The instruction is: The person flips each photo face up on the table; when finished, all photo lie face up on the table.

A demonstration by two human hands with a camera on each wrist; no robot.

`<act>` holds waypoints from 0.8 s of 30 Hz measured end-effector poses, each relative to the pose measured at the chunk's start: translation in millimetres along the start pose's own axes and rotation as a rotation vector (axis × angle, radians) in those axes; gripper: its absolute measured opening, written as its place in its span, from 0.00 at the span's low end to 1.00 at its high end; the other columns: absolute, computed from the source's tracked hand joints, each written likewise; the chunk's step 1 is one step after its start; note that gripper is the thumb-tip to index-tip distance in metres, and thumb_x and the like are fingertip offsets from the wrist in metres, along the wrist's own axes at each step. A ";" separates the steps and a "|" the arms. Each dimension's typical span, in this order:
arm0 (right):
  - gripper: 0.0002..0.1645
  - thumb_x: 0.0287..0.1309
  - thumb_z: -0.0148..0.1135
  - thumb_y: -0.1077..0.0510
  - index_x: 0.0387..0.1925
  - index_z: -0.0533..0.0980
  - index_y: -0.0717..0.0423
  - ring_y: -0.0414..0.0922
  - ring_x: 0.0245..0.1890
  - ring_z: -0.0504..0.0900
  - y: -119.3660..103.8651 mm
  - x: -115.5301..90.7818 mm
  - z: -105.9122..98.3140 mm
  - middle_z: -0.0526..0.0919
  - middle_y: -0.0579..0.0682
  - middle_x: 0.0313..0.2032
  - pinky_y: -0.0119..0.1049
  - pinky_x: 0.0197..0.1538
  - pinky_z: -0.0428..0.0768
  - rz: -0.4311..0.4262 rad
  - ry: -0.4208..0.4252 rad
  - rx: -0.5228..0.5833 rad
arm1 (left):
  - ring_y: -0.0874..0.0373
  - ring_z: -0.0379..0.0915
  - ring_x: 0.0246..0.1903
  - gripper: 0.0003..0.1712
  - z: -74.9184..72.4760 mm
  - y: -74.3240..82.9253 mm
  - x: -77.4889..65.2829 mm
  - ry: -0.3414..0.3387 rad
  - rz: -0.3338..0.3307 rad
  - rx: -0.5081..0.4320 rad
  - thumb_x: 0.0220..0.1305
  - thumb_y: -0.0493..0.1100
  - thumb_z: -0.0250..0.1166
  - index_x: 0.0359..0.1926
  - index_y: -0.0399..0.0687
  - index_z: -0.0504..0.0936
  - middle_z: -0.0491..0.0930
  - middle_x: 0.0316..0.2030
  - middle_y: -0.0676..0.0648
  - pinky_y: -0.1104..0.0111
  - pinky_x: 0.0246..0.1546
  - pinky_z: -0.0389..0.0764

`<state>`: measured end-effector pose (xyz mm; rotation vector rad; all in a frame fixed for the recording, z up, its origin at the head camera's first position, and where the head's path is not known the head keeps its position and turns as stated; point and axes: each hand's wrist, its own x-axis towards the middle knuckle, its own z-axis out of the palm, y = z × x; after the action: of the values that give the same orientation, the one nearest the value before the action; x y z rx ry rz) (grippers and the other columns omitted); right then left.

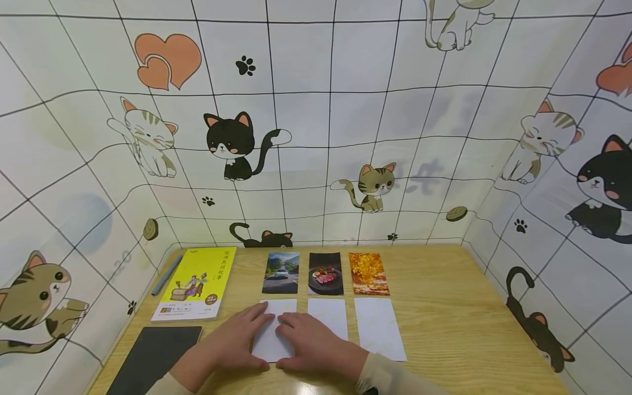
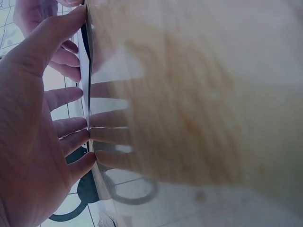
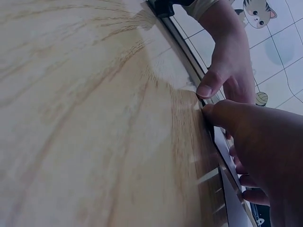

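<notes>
Nearest: left hand (image 1: 234, 341) and right hand (image 1: 318, 344), fingers extended, slightly spread, touching the leftmost white card (image 1: 274, 344), near side of desk (image 1: 459, 323). Probably light, stiffish, easily creased; best held by side edges.

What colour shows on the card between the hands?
The card is white on top, clearest in the head view.

left hand (image 1: 236, 339): fingers spread | right hand (image 1: 315, 344): palm down | thumbs (image 1: 290, 363) close together

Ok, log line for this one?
left grip: touches leftmost white card; right grip: touches it too; picture cards: three, row beyond
</notes>
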<state>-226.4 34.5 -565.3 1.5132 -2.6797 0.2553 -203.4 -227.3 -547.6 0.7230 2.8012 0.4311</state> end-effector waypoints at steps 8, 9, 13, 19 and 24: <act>0.38 0.73 0.64 0.26 0.69 0.79 0.47 0.46 0.73 0.76 1.3 -1.0 -2.5 0.77 0.49 0.73 0.43 0.74 0.75 0.008 -0.015 0.071 | 0.38 0.62 0.80 0.56 -1.9 2.5 -1.0 -0.010 -0.003 -0.015 0.51 0.79 0.80 0.76 0.61 0.77 0.64 0.83 0.44 0.36 0.76 0.67; 0.38 0.74 0.63 0.26 0.69 0.79 0.46 0.46 0.73 0.76 2.2 -1.0 -2.3 0.77 0.49 0.74 0.43 0.74 0.75 0.008 -0.018 0.086 | 0.38 0.62 0.80 0.56 -2.2 2.4 -1.3 -0.012 -0.003 -0.021 0.51 0.78 0.80 0.76 0.62 0.77 0.64 0.83 0.44 0.36 0.75 0.67; 0.38 0.75 0.60 0.26 0.71 0.79 0.45 0.44 0.74 0.75 6.3 0.3 -0.4 0.77 0.46 0.74 0.43 0.74 0.75 0.019 -0.034 0.150 | 0.39 0.62 0.80 0.53 -3.0 0.5 -1.7 -0.019 0.000 -0.054 0.53 0.78 0.79 0.76 0.66 0.78 0.65 0.83 0.47 0.35 0.75 0.66; 0.36 0.79 0.56 0.28 0.69 0.80 0.46 0.43 0.73 0.76 9.0 0.0 -0.4 0.79 0.45 0.72 0.43 0.74 0.75 0.007 -0.012 0.173 | 0.43 0.66 0.78 0.42 -0.1 -6.2 0.6 -0.016 0.018 -0.076 0.59 0.77 0.76 0.71 0.74 0.81 0.69 0.80 0.52 0.39 0.75 0.69; 0.33 0.83 0.52 0.31 0.68 0.81 0.48 0.43 0.72 0.77 9.8 0.1 -0.6 0.80 0.46 0.71 0.42 0.74 0.76 -0.021 0.021 0.173 | 0.43 0.68 0.77 0.32 -0.8 -7.7 -0.2 -0.003 0.035 -0.116 0.66 0.75 0.71 0.67 0.74 0.84 0.72 0.79 0.52 0.39 0.75 0.70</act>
<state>-234.8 39.5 -565.8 1.5725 -2.6852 0.5115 -206.8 -234.0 -549.4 0.7467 2.7380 0.5921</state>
